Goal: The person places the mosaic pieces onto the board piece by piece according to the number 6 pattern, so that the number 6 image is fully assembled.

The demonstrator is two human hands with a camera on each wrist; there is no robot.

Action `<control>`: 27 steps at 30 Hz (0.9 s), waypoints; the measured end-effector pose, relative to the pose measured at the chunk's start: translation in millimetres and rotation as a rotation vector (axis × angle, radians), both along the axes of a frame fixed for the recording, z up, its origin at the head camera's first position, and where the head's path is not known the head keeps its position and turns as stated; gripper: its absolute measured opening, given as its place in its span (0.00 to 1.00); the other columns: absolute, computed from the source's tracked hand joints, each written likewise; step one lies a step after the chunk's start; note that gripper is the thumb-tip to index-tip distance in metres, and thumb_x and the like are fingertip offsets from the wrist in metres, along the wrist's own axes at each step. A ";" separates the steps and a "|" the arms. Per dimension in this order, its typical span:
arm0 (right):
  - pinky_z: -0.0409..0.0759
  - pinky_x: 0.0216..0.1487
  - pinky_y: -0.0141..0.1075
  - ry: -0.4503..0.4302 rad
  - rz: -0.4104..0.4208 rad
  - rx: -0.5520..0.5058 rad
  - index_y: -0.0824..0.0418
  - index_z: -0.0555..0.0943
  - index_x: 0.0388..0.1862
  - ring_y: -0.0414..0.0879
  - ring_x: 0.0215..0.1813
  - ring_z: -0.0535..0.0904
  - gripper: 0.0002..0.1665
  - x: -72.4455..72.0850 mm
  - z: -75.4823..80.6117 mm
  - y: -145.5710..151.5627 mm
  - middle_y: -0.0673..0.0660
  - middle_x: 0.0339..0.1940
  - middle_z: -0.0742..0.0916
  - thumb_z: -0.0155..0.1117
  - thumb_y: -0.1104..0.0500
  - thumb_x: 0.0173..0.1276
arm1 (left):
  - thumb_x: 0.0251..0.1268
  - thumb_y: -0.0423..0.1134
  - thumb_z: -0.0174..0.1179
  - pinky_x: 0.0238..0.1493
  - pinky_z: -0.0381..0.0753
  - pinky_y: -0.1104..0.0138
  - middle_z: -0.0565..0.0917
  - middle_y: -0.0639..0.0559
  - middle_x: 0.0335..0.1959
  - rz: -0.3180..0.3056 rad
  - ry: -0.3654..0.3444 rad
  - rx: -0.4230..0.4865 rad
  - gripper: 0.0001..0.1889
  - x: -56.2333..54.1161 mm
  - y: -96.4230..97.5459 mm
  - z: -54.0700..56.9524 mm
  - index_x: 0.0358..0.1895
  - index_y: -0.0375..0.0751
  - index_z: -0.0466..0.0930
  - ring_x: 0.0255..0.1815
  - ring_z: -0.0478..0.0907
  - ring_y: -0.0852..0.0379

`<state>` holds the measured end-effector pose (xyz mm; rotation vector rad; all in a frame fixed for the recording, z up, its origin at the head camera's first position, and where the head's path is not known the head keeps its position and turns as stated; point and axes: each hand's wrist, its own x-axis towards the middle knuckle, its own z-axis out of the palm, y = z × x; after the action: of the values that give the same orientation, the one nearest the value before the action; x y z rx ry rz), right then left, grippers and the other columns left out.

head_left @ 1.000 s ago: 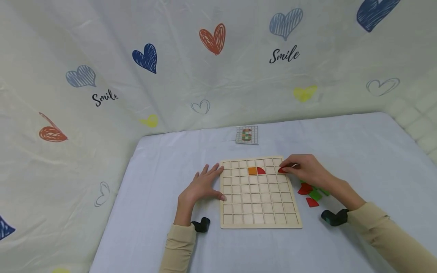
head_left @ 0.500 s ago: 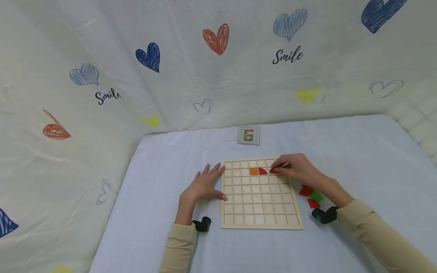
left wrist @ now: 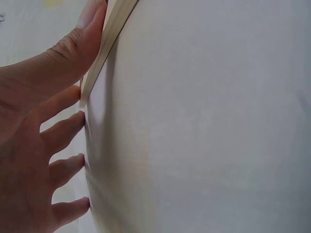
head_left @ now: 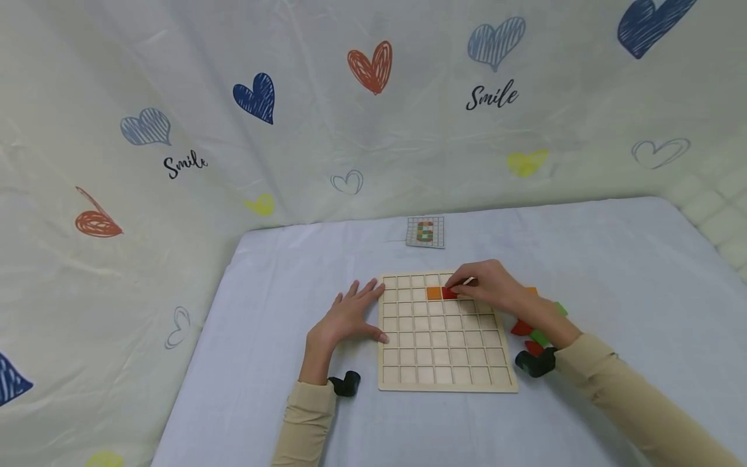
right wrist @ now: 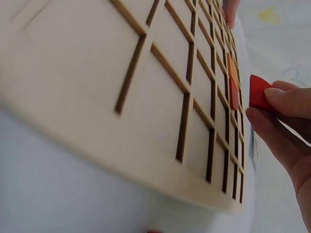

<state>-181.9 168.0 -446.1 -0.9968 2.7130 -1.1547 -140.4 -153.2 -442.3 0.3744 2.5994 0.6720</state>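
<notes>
A square wooden grid board (head_left: 438, 379) lies on the white-covered table. My left hand (head_left: 344, 318) rests with fingers spread at its left edge; in the left wrist view the thumb (left wrist: 73, 48) lies against the board's side. My right hand (head_left: 496, 285) pinches a red tile (right wrist: 259, 92) with a curved edge between thumb and fingers, over the upper part of the board. Under it, an orange square tile (head_left: 434, 293) and a red rounded tile (right wrist: 234, 94) sit side by side in neighbouring cells. The fingers partly cover the red one in the head view.
Loose tiles lie right of the board, partly behind my right forearm: red (head_left: 521, 328), green (head_left: 539, 338) and orange (head_left: 532, 290). A small gridded picture card (head_left: 425, 232) lies beyond the board. A curtain (head_left: 292, 130) printed with hearts hangs behind the table.
My right hand has moved left across the board with the red tile, from the right edge to above the placed red tile. My left hand has stayed at the board's edge.
</notes>
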 end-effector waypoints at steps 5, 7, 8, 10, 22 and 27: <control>0.89 0.41 0.34 -0.025 0.031 -0.024 0.64 0.90 0.41 0.49 0.41 0.89 0.08 -2.3 -1.7 -10.6 0.55 0.39 0.92 0.72 0.71 0.64 | 0.50 0.51 0.81 0.83 0.39 0.40 0.52 0.54 0.85 -0.008 0.006 0.000 0.56 0.6 -1.2 -0.9 0.83 0.53 0.57 0.87 0.39 0.42; 0.89 0.41 0.34 -0.028 0.029 -0.023 0.63 0.91 0.41 0.49 0.42 0.89 0.08 -3.0 -2.0 -14.4 0.55 0.39 0.92 0.72 0.70 0.65 | 0.50 0.51 0.81 0.83 0.40 0.40 0.52 0.54 0.85 -0.011 0.010 -0.001 0.56 0.2 -1.3 -1.5 0.83 0.53 0.57 0.87 0.39 0.42; 0.89 0.41 0.34 -0.023 0.028 -0.020 0.63 0.91 0.41 0.49 0.42 0.89 0.08 -3.5 -2.2 -16.2 0.54 0.39 0.92 0.72 0.70 0.65 | 0.50 0.51 0.81 0.83 0.40 0.40 0.52 0.53 0.85 -0.011 0.012 -0.001 0.56 -0.1 -1.5 -2.1 0.83 0.53 0.57 0.87 0.39 0.42; 0.89 0.42 0.35 -0.005 0.032 -0.004 0.63 0.91 0.40 0.50 0.42 0.89 0.07 -4.5 -2.4 -19.9 0.54 0.39 0.92 0.72 0.70 0.65 | 0.49 0.51 0.81 0.83 0.40 0.40 0.53 0.53 0.85 -0.012 0.014 0.000 0.56 -0.5 -1.3 -2.4 0.83 0.53 0.57 0.87 0.39 0.42; 0.89 0.41 0.38 0.027 0.089 0.023 0.64 0.90 0.37 0.51 0.40 0.88 0.05 -12.9 -5.0 -46.9 0.56 0.36 0.92 0.72 0.70 0.64 | 0.50 0.51 0.81 0.84 0.39 0.40 0.52 0.54 0.85 -0.002 0.002 0.002 0.56 -0.6 -3.0 -0.5 0.83 0.53 0.57 0.87 0.39 0.42; 0.87 0.41 0.39 0.021 0.100 0.039 0.63 0.91 0.36 0.51 0.39 0.88 0.04 -14.1 -5.3 -55.7 0.56 0.36 0.92 0.72 0.69 0.65 | 0.50 0.51 0.81 0.84 0.38 0.40 0.52 0.53 0.85 -0.003 -0.004 0.021 0.56 -1.0 -4.1 -1.9 0.83 0.52 0.57 0.87 0.38 0.42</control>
<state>-196.0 112.3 -451.4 -1.1306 2.6564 -1.0765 -141.3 -157.3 -444.2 0.3837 2.5896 0.6992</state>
